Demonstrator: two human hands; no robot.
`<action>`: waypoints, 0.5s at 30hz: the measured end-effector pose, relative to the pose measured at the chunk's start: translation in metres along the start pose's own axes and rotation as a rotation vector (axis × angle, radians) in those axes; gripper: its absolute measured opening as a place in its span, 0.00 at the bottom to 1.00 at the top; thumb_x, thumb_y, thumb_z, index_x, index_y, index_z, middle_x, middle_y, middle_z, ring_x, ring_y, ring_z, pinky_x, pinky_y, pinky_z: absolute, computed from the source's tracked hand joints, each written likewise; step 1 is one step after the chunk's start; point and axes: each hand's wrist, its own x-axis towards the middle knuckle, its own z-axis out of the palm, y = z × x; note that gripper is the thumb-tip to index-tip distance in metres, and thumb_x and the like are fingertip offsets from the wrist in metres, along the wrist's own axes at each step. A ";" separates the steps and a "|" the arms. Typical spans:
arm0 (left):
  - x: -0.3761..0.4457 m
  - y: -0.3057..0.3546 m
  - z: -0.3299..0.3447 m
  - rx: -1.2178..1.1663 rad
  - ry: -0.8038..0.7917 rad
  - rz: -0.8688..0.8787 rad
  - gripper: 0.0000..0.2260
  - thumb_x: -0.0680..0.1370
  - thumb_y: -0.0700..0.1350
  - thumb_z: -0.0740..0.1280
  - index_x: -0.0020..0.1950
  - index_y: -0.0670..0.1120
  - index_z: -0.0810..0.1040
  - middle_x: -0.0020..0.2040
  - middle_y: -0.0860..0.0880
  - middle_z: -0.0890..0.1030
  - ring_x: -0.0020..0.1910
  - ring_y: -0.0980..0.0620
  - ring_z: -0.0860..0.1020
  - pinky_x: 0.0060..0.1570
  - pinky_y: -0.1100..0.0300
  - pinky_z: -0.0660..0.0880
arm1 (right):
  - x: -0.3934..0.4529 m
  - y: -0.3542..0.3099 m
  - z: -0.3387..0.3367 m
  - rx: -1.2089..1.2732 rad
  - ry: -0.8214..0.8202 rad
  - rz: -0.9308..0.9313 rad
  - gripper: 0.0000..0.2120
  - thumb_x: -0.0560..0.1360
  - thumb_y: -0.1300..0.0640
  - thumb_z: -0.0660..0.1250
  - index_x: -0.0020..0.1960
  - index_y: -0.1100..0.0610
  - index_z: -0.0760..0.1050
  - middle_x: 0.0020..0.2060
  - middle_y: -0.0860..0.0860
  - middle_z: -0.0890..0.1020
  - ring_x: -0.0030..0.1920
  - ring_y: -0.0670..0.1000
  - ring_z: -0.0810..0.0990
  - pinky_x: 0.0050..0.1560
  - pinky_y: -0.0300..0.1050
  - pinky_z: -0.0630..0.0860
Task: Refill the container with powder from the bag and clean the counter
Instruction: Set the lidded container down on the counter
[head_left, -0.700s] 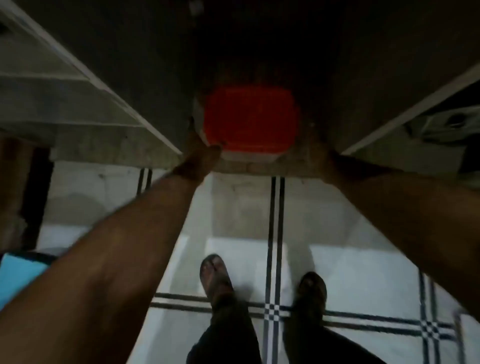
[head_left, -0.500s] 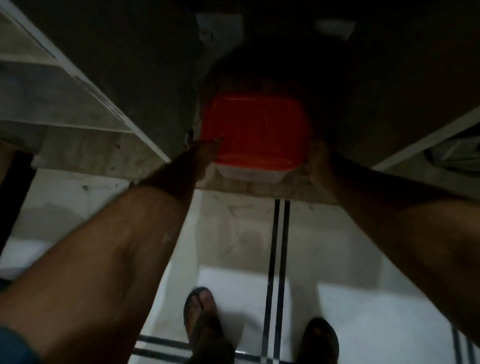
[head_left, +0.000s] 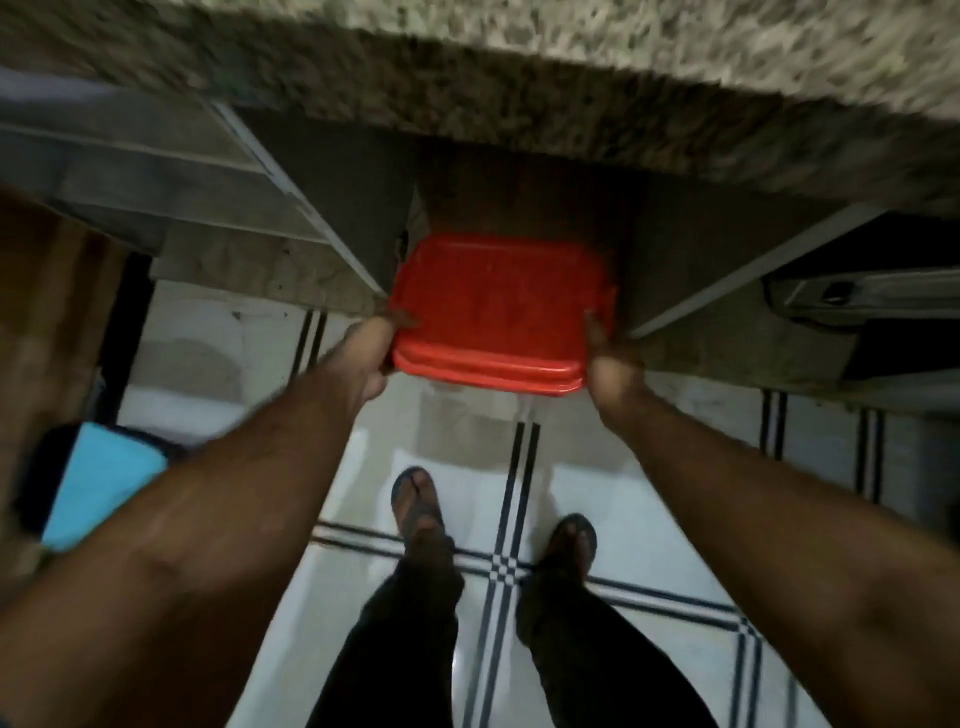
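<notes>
Head view, the only one I have: I see both bare forearms reaching forward and down toward a container with a red lid (head_left: 498, 306), held at the mouth of a dark opening under the tabletop (head_left: 571, 93). My left hand (head_left: 371, 353) is clamped on the container's left side, thumb on the lid's near left corner; my right hand (head_left: 610, 358) is clamped on the right side, fingers out of sight behind the edge. The two hands are apart, the container between them. The lid is on and lies level; below its near edge a pale, see-through body shows, blurred, so I cannot tell what is inside. Whether the container rests on the cupboard's floor or hangs free in the grip, I cannot tell. The tabletop is speckled stone, smeared by motion along its front edge at the top of the view. To either side of the opening stand grey cupboard panels with pale edges. Below lies a white tiled floor (head_left: 291, 457) with dark double stripes crossing it. Two feet in sandals and dark trouser legs stand near the stripe crossing, straight beneath the container. At far left, just beside my left forearm, is a light blue cloth (head_left: 98, 488), partly hidden.
</notes>
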 end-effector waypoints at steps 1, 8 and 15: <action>-0.033 0.002 -0.010 -0.027 0.013 -0.024 0.24 0.76 0.45 0.77 0.71 0.44 0.82 0.64 0.44 0.87 0.48 0.51 0.89 0.45 0.57 0.86 | -0.028 -0.001 -0.011 -0.039 -0.029 -0.019 0.50 0.63 0.15 0.67 0.71 0.50 0.79 0.61 0.52 0.87 0.59 0.56 0.87 0.66 0.60 0.82; -0.254 0.057 -0.055 0.156 0.023 -0.051 0.33 0.64 0.68 0.81 0.61 0.48 0.86 0.48 0.49 0.87 0.41 0.50 0.80 0.39 0.59 0.69 | -0.243 -0.129 -0.064 -0.107 -0.132 -0.122 0.45 0.74 0.21 0.63 0.56 0.65 0.82 0.48 0.61 0.88 0.48 0.63 0.89 0.51 0.64 0.86; -0.422 0.184 -0.033 0.322 0.151 0.340 0.17 0.79 0.55 0.75 0.35 0.47 0.77 0.22 0.55 0.72 0.20 0.56 0.67 0.19 0.65 0.57 | -0.352 -0.245 -0.108 -0.012 -0.125 -0.384 0.27 0.87 0.40 0.59 0.55 0.62 0.85 0.48 0.57 0.90 0.50 0.58 0.89 0.52 0.52 0.87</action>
